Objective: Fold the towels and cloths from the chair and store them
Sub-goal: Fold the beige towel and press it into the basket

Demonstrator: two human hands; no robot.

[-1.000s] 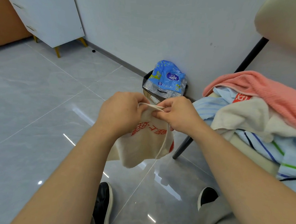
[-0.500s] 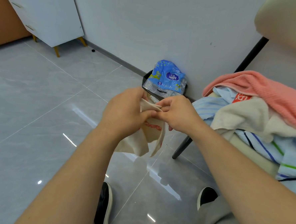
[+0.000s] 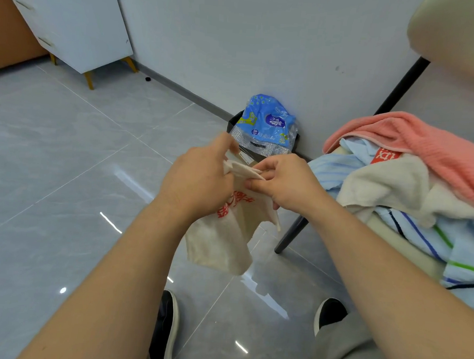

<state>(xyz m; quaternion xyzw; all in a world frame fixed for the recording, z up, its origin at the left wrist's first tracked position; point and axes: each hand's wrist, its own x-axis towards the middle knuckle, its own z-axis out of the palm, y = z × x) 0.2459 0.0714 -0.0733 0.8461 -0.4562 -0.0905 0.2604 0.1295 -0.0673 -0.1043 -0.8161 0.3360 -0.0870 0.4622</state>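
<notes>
A small cream cloth with red print (image 3: 224,234) hangs in the air over the floor, bunched at its top edge. My left hand (image 3: 199,182) grips that edge from the left and my right hand (image 3: 283,182) pinches it from the right, fingertips almost meeting. On the chair (image 3: 388,233) at the right lies a heap: a pink towel (image 3: 415,143) on top, a cream towel with a red label (image 3: 391,186) below it, and light blue striped cloths (image 3: 453,248) underneath.
A dark bin with a blue plastic package (image 3: 269,126) stands against the wall behind my hands. The chair's black leg (image 3: 290,235) slants to the floor. A white cabinet (image 3: 73,22) stands far left. My shoes (image 3: 165,330) are on the grey tiles.
The cloth has been gathered narrower and now hangs longer below my left hand. My left thumb and fingers have lifted higher along the top edge; my right hand has barely moved.
</notes>
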